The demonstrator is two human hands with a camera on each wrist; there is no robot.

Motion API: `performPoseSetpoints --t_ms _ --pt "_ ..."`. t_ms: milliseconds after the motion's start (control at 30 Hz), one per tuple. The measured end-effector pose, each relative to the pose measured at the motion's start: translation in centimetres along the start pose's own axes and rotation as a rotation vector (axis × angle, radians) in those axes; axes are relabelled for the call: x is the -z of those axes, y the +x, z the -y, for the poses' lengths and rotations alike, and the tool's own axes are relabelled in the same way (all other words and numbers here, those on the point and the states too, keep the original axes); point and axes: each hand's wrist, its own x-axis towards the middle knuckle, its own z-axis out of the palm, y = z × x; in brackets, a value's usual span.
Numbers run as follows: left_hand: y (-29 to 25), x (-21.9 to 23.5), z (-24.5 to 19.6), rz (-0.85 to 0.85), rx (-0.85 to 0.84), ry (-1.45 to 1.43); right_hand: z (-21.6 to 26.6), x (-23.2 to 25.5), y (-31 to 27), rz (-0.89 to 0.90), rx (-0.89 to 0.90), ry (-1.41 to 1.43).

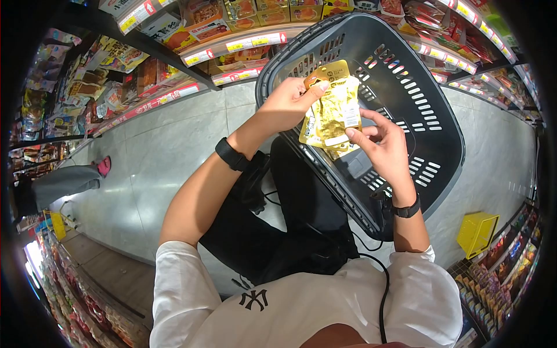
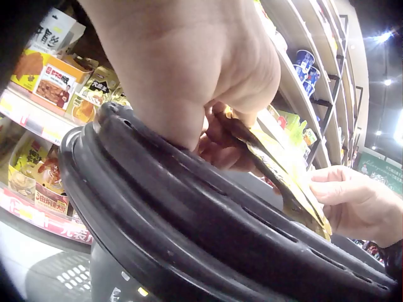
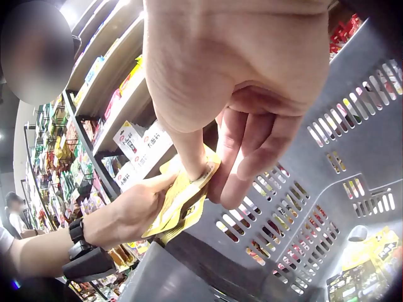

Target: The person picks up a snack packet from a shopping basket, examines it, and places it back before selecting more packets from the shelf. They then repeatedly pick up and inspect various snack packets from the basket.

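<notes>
Several shiny gold snack packets [image 1: 333, 113] are bunched together in front of the person, over the black shopping basket [image 1: 432, 87]. The left hand [image 1: 287, 104] grips the bunch at its upper left, thumb on top. On the lower right edge, the right hand [image 1: 386, 151] pinches a packet between thumb and fingers. From the right wrist, the packets [image 3: 182, 201] appear edge-on, slightly fanned, between both hands. More packaging in yellow and black [image 3: 359, 274] lies at the bottom of the basket in that view.
Shelves of packaged snacks [image 1: 249, 40] with price strips run along the far side and left. A yellow basket [image 1: 478, 232] stands on the grey tiled floor at right. Another person's leg [image 1: 69, 182] is at left. A black cable [image 1: 386, 290] hangs down the white shirt.
</notes>
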Motion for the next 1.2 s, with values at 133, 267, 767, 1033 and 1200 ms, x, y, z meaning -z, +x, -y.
performPoseSetpoints --t_ms 133,267,767,1033,1200 --pt "-0.03 0.0 -0.12 0.002 0.011 -0.003 -0.02 -0.04 0.03 0.001 0.007 0.009" --pt "-0.04 -0.07 -0.18 0.0 0.014 -0.014 -0.36 -0.09 0.05 0.0 0.015 0.015" --pt "0.26 0.0 0.29 -0.017 0.013 0.008 -0.3 -0.08 0.04 0.011 -0.025 0.023" --pt "0.27 0.07 0.41 -0.033 0.041 0.034 -0.34 -0.13 0.02 0.013 -0.025 0.022" --pt "0.26 -0.41 0.42 -0.083 -0.006 -0.014 -0.24 -0.09 0.04 0.019 -0.026 0.016"
